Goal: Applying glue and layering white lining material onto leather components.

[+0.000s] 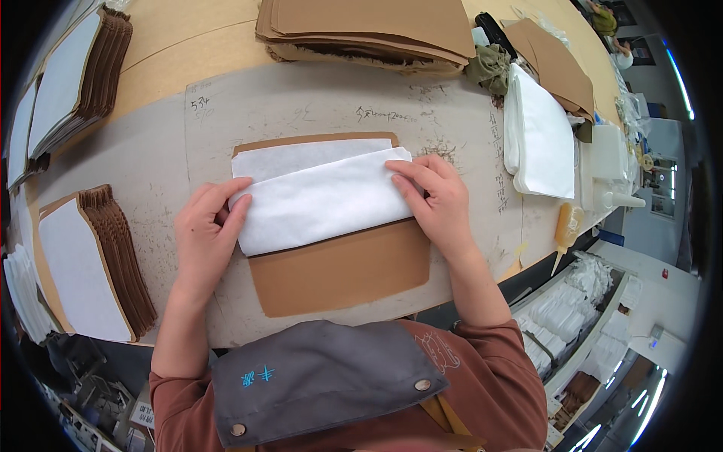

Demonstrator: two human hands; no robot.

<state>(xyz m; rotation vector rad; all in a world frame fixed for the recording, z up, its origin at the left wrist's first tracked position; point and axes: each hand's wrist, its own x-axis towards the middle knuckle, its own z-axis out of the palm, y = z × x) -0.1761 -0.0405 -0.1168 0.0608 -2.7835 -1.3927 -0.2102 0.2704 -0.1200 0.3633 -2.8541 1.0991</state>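
Note:
A brown flat panel with rounded corners [343, 275] lies on the table in front of me. Over its far part is a white fabric sheet [324, 200], its near part folded back so that a slanting edge runs across it. My left hand [208, 233] pinches the sheet's left edge between thumb and fingers. At the upper right corner, my right hand [437, 197] holds the same sheet in a pinch. The panel's near half is uncovered, and a thin brown strip shows beyond the sheet's far edge.
A tall stack of brown panels [369, 22] stands at the back. Stacks of white-faced brown pieces [83, 264] line the left side. To the right lie a pile of white sheets [538, 135], a green cloth [491, 68] and a yellowish squeeze bottle [568, 224] by the table edge.

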